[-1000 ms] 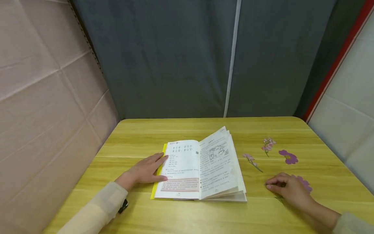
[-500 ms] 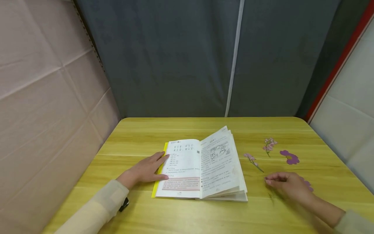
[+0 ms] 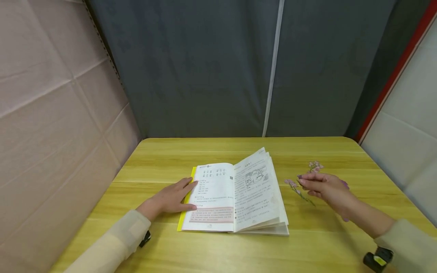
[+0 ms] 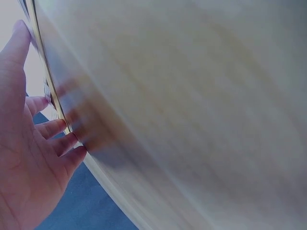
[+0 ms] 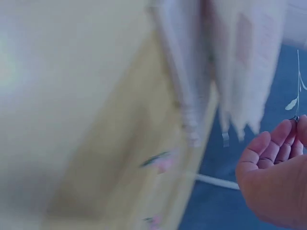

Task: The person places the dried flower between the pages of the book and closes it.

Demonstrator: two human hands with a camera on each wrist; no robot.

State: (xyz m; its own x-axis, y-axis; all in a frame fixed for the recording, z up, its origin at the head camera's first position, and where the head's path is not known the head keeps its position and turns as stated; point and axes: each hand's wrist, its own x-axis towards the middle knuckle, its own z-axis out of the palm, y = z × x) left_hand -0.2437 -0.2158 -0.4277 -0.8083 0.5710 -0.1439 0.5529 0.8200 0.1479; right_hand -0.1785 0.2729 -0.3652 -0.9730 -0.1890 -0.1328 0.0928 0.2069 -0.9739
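An open book (image 3: pixel 213 195) with a yellow cover edge lies on the table, its right-hand pages (image 3: pixel 257 201) partly raised. My left hand (image 3: pixel 167 199) rests with spread fingers on the book's left edge; the left wrist view shows the fingers (image 4: pixel 50 129) along that edge. To the right of the book, my right hand (image 3: pixel 331 191) pinches a thin plant sprig above the table. In the right wrist view the sprig's stem and small pale leaf (image 5: pixel 291 104) stick out beyond the fingertips. A dark purple tip (image 3: pixel 299 176) shows at the pinch.
Pink flower sprigs lie by the right hand: one (image 3: pixel 291 183) near the book, another (image 3: pixel 315 165) farther back. Purple petals (image 3: pixel 345 184) show partly from behind the hand, and more purple (image 3: pixel 345 219) below the wrist. A dark curtain (image 3: pixel 205 76) hangs behind the table.
My right hand has lifted off the table's right side and moved up and slightly left, carrying the sprig. The left hand and book stay in place.
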